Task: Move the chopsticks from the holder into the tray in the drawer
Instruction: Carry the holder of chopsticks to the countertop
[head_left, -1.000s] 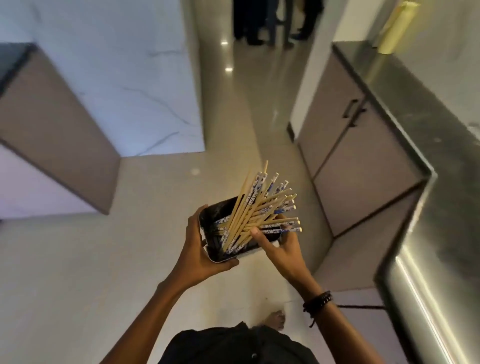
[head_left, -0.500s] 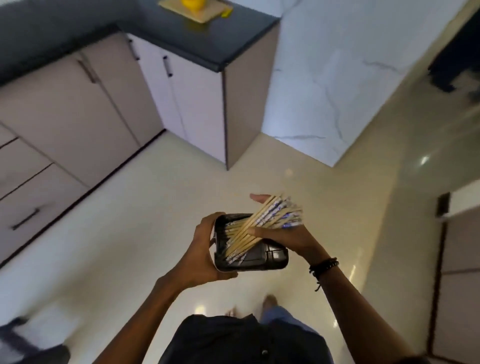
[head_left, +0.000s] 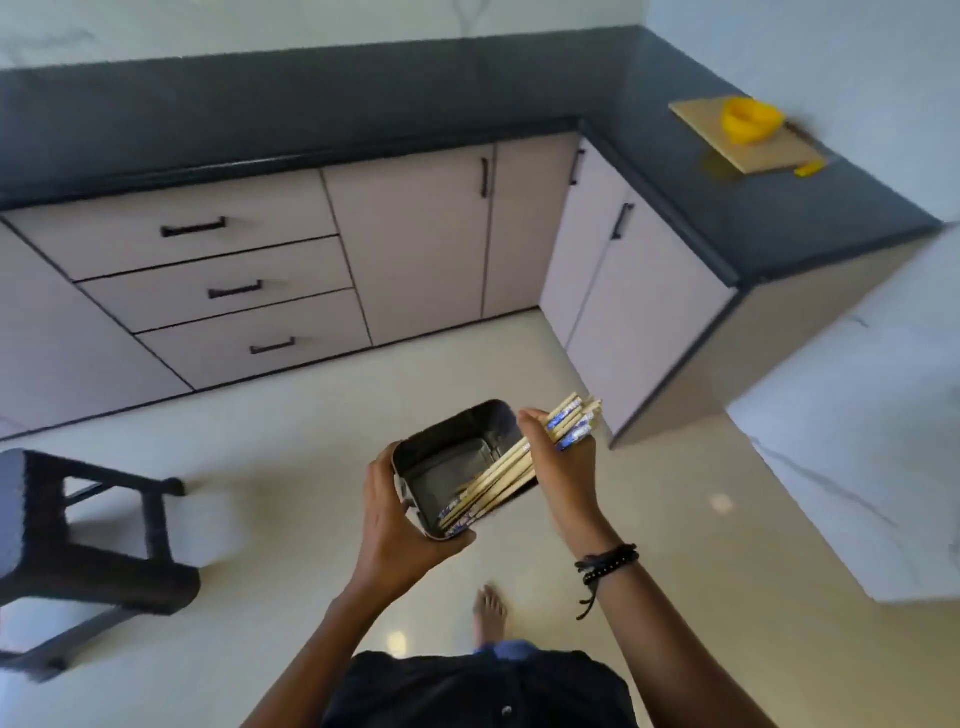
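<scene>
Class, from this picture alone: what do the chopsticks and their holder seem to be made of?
Chopsticks: probably bamboo or wood, matte; pale tan shafts, with blue-and-white patterned ends that look printed or wrapped.
Holder: dark grey-black, likely plastic, possibly coated metal; smooth walls, rounded corners and a soft sheen leave it open.

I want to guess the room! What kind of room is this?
Most likely a home kitchen: a dark countertop over cabinet drawers, plus a cutting board with a yellow bowl.

An L-shaped dark countertop (head_left: 727, 208) is carried on pale cabinets (head_left: 415, 244) with black handles, three closed drawers (head_left: 228, 291) stacked at the left. A glossy cream floor (head_left: 291, 441) and marble-veined walls (head_left: 857, 415) are seen; a dark stool (head_left: 78, 545) is set at the left.
</scene>
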